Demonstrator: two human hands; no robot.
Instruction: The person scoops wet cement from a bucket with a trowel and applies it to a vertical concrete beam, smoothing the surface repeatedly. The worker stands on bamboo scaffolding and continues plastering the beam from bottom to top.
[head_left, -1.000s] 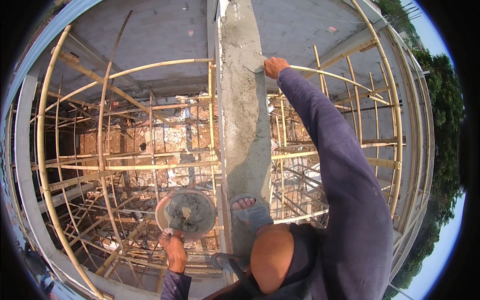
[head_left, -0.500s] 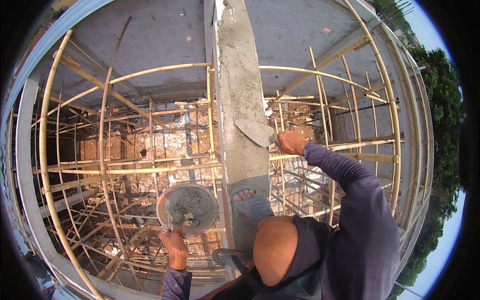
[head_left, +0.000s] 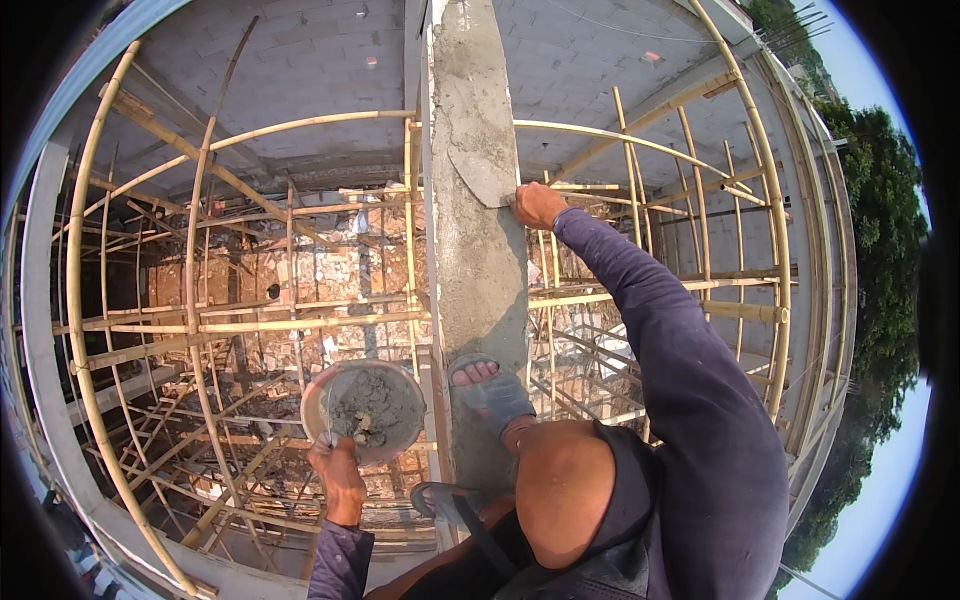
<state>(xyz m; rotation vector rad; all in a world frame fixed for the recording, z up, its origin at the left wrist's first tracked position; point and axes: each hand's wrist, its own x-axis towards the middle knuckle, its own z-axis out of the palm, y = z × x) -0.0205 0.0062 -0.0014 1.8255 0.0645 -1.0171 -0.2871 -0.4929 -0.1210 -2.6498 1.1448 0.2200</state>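
My right hand [head_left: 540, 206] is closed around the handle of a pointed trowel [head_left: 482, 182]. The trowel's grey blade lies against the wet mortar on top of a narrow concrete wall [head_left: 478, 262]. To the left of the wall, my left hand [head_left: 340, 484] grips the near rim of a round bucket [head_left: 312, 404]. Grey wet mortar [head_left: 378, 405] with a small pale lump partly fills the bucket. The trowel's handle is mostly hidden by my fingers.
My sandalled foot [head_left: 482, 385] stands on the wall top. Bamboo scaffold poles [head_left: 300, 325] cross on both sides, high above rubble-strewn ground [head_left: 345, 260]. Grey block walls [head_left: 310, 60] rise ahead, and trees [head_left: 885, 240] stand at the far right.
My right hand has carried the trowel farther ahead along the wall top, with the arm stretched out more. The left hand still grips the bucket, which has shifted slightly left in view.
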